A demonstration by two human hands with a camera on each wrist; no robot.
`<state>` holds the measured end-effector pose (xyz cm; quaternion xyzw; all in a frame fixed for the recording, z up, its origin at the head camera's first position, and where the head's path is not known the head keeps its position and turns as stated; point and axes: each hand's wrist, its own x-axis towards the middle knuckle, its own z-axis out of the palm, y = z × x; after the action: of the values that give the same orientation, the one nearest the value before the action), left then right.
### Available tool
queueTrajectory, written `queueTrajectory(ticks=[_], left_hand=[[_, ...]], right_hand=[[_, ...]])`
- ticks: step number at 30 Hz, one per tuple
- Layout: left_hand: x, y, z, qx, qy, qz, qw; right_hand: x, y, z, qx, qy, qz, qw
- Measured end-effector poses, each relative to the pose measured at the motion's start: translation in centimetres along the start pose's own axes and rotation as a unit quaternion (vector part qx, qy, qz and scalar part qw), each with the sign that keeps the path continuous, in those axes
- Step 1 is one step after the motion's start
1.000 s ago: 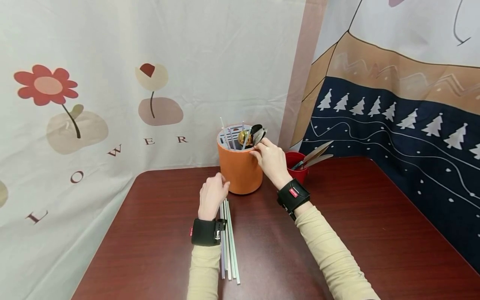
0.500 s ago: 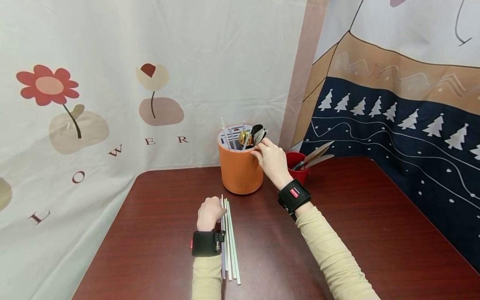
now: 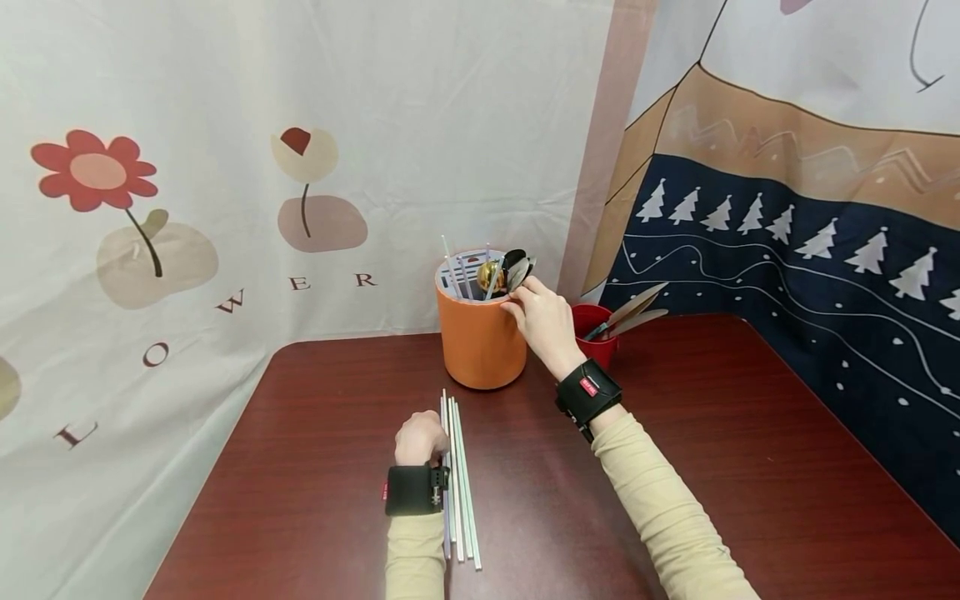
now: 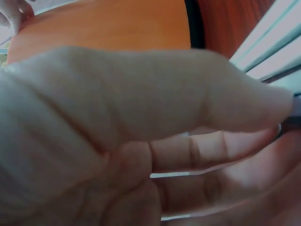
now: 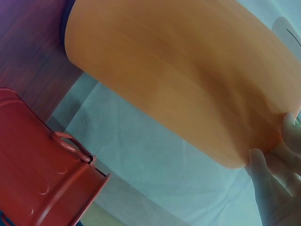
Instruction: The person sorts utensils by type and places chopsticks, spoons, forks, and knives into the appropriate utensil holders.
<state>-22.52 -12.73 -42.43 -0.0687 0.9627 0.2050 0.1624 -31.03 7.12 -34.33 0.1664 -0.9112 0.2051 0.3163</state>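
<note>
My left hand (image 3: 422, 438) is low over the table, at the left side of several long pale straws (image 3: 467, 492) lying lengthwise. In the left wrist view its thumb (image 4: 225, 94) and curled fingers (image 4: 211, 150) meet at a purplish straw (image 4: 297, 106) by the right edge, pinching it. My right hand (image 3: 546, 327) grips the rim of an orange utensil holder (image 3: 480, 342), also large in the right wrist view. Out of the holder's slotted top stand thin straws (image 3: 450, 265), a gold round piece (image 3: 489, 276) and dark and silver spoons (image 3: 517, 268).
Behind my right hand stands a small red bucket (image 3: 596, 350) with blade-shaped utensils (image 3: 636, 310) leaning out to the right. Its side handle (image 5: 70, 145) shows in the right wrist view. A printed cloth (image 3: 420, 167) hangs behind the dark red table (image 3: 330, 400).
My left hand has moved back from beside the holder, down along the left side of the straws. My right hand stays on the holder's rim.
</note>
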Motion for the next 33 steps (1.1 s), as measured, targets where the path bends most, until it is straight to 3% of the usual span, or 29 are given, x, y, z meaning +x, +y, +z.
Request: queueTrajectory(ticks=[12, 19, 33], left_hand=[[1.2, 0.6, 0.9, 0.034, 0.008, -0.045, 0.9984], [0.8, 0.6, 0.7, 0.029, 0.017, -0.039, 0.9987], [-0.7, 0.8, -1.4, -0.001, 0.087, -0.009, 0.9962]], right_hand=[[0.0, 0.0, 0.0, 0.001, -0.001, 0.001, 1.0], [-0.1, 0.0, -0.1, 0.003, -0.003, -0.001, 1.0], [0.0, 0.0, -0.1, 0.003, 0.004, -0.006, 1.0]])
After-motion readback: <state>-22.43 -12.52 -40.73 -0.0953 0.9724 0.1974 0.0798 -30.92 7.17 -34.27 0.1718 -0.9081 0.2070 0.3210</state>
